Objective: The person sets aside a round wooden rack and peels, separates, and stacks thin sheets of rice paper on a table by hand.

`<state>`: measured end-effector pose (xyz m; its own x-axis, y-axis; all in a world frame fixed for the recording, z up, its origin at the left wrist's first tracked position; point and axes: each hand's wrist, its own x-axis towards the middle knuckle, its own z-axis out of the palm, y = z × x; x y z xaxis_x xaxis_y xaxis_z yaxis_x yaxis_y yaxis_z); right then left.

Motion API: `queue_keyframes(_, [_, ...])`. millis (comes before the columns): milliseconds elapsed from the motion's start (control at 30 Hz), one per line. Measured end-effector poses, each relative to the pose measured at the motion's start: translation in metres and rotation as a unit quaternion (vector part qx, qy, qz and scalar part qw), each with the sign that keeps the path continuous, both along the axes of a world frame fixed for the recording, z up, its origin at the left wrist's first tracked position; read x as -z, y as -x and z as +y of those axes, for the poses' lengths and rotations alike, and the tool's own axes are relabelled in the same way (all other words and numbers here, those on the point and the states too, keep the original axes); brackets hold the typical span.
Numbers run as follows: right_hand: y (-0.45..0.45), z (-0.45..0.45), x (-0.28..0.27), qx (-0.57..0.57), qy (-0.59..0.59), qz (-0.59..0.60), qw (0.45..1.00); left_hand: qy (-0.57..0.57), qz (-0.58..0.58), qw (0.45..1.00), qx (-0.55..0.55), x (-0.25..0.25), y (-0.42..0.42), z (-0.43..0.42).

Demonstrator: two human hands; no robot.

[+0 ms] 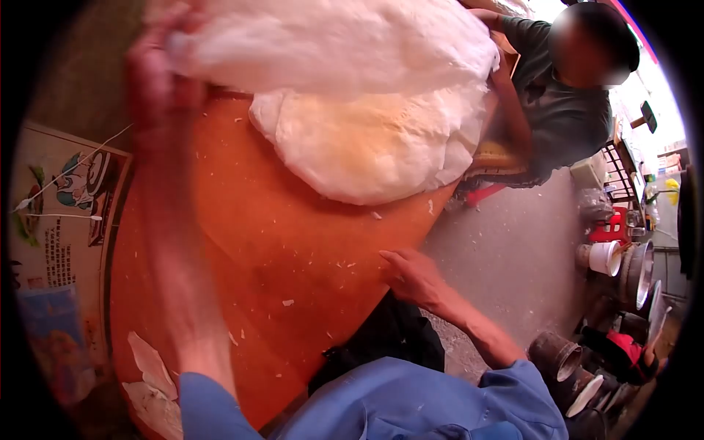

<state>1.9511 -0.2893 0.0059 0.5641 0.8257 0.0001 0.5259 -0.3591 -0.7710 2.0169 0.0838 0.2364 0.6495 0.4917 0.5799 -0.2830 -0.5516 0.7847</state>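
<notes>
A broad, thin white sheet [330,44], soft and slightly see-through, is raised over the far end of the orange table [271,249]. My left hand [165,66], smeared by motion, is closed on the sheet's left edge. Beneath it lies a round stack of similar white sheets [359,147], yellowish in the middle and ragged at the rim. What the sheets are made of I cannot tell. My right hand [414,279] is near the table's right edge, apart from the stack, holding nothing, with a finger stretched out.
A co-worker [565,95] sits beyond the stack at right, an arm against its edge. White flakes [288,302] dot the table; torn pieces [152,367] lie at near left. A printed poster [62,213] is at left. Buckets [605,258] and pots [555,354] stand along the right.
</notes>
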Motion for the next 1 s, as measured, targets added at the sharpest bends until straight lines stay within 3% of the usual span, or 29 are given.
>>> queue_keyframes(33, [-0.007,-0.003,-0.008,0.001,-0.002,-0.001,1.0,0.04,0.03,0.999,-0.001,0.028,-0.018,-0.008])
queue_keyframes(67, [-0.012,-0.006,-0.014,0.015,-0.016,0.008,1.0,0.187,0.044,0.981,0.034,0.064,-0.035,-0.017])
queue_keyframes(133, [-0.023,-0.005,-0.029,0.024,-0.025,0.022,0.999,0.498,0.015,0.866,0.048,0.136,-0.07,-0.034])
queue_keyframes(200, [-0.058,0.01,-0.046,0.064,-0.117,-0.079,0.988,0.522,0.022,0.85,0.069,0.213,-0.076,-0.059])
queue_keyframes(300, [-0.125,0.047,-0.064,0.11,-0.122,-0.221,0.961,0.574,-0.006,0.817,0.046,0.267,-0.07,-0.089])
queue_keyframes(333, [-0.144,0.067,-0.071,0.12,-0.124,-0.267,0.948,0.576,-0.005,0.817,0.04,0.266,-0.066,-0.091])
queue_keyframes(400, [-0.172,0.105,-0.059,0.112,-0.134,-0.333,0.927,0.641,-0.036,0.759,0.111,0.25,-0.059,-0.095])
queue_keyframes(500, [-0.203,0.143,-0.032,0.072,-0.068,-0.342,0.934,0.616,-0.027,0.775,0.138,0.238,-0.059,-0.1])
queue_keyframes(667, [-0.232,0.146,-0.029,0.051,-0.067,-0.335,0.939,0.622,-0.041,0.772,0.123,0.252,-0.06,-0.095])
queue_keyframes(733, [-0.241,0.148,-0.03,0.012,0.077,-0.368,0.927,0.656,-0.029,0.747,0.104,0.262,-0.057,-0.096])
queue_keyframes(767, [-0.248,0.151,-0.035,0.011,0.079,-0.37,0.926,0.658,-0.032,0.745,0.105,0.267,-0.055,-0.095])
queue_keyframes(833, [-0.281,0.156,-0.057,0.004,0.137,-0.44,0.888,0.627,0.05,0.772,0.094,0.275,-0.055,-0.093])
queue_keyframes(900, [-0.345,0.161,-0.105,0.005,0.03,-0.446,0.895,0.633,0.041,0.766,0.106,0.278,-0.051,-0.093])
queue_keyframes(967, [-0.404,0.167,-0.175,0.003,-0.004,-0.568,0.823,0.633,0.024,0.764,0.123,0.274,-0.056,-0.092])
queue_keyframes(1000, [-0.434,0.167,-0.215,-0.012,-0.023,-0.649,0.761,0.647,0.024,0.753,0.113,0.272,-0.054,-0.092])
